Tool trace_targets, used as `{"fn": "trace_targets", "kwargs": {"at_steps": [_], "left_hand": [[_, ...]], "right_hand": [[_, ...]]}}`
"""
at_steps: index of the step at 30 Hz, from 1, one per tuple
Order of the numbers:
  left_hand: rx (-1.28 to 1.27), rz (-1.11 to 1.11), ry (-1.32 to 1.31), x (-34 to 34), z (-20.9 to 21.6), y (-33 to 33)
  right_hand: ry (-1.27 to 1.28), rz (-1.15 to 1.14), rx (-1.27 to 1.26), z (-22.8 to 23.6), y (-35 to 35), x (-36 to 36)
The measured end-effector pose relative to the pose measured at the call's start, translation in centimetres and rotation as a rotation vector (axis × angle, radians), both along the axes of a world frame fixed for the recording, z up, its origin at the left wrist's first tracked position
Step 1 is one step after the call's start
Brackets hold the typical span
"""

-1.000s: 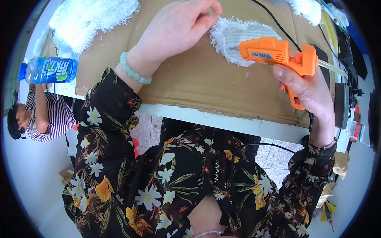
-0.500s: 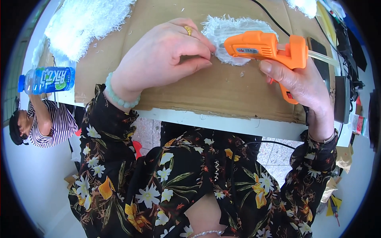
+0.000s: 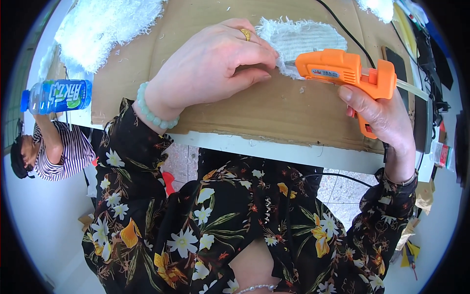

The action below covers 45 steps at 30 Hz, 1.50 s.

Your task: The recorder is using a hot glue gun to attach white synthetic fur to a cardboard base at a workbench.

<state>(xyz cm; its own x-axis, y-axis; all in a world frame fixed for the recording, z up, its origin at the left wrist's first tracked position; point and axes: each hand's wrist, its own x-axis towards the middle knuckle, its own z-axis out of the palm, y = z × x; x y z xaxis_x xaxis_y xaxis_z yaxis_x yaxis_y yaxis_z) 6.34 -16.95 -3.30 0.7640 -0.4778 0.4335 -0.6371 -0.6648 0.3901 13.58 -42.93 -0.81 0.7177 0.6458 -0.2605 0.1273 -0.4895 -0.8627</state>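
A fluffy white fabric piece lies on brown cardboard, its ribbed backing facing up and its fringe shaggy. At its left edge my left hand is closed, fingertips curled against the fabric; the exact pinch is partly hidden. An orange hot glue gun is gripped in my right hand, thumb along the near side of the body. The gun points left, its nozzle over the fabric's near left edge, close to my left fingertips. A pale glue stick sticks out of its rear.
More white fluffy fabric lies at the far left, near a blue-labelled bottle. A black cord crosses the cardboard behind the gun. Dark devices and cables crowd the right edge. A person in a striped top is at the left.
My left hand has moved to the right along the fabric's edge. The glue gun in my right hand has shifted right and toward me.
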Motion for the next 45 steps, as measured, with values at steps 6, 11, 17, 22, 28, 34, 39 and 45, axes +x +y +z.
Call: {"fn": "trace_targets", "kwargs": {"at_steps": [6, 11, 17, 22, 28, 34, 39, 45], "left_hand": [[0.050, 0.055, -0.014, 0.1, -0.5, -0.5], [0.063, 0.050, 0.001, -0.1, -0.1, -0.7], [0.075, 0.079, -0.059, -0.8, 1.9, -1.1], [0.117, 0.104, -0.084, -0.2, 1.2, -1.6], [0.143, 0.128, -0.046, -0.1, 1.0, -1.5], [0.170, 0.131, -0.127, 0.4, 0.8, -1.4], [0.195, 0.085, -0.076, 0.9, 0.5, -1.1], [0.089, 0.073, -0.128, 1.4, -1.0, -0.8]], "right_hand": [[0.041, -0.022, 0.032, 0.1, -1.0, 0.0], [0.057, -0.022, 0.031, 0.0, -2.2, 0.3], [0.095, 0.015, 0.122, -0.5, -1.8, 0.4], [0.081, -0.004, 0.135, -0.8, -1.0, -0.2], [0.053, -0.020, 0.053, -0.3, -0.8, -0.4], [0.000, -0.032, 0.006, -0.2, -1.0, -0.5], [-0.012, -0.026, -0.005, -0.4, -1.2, -0.2], [0.052, -0.009, 0.051, -0.7, -1.3, 0.1]]}}
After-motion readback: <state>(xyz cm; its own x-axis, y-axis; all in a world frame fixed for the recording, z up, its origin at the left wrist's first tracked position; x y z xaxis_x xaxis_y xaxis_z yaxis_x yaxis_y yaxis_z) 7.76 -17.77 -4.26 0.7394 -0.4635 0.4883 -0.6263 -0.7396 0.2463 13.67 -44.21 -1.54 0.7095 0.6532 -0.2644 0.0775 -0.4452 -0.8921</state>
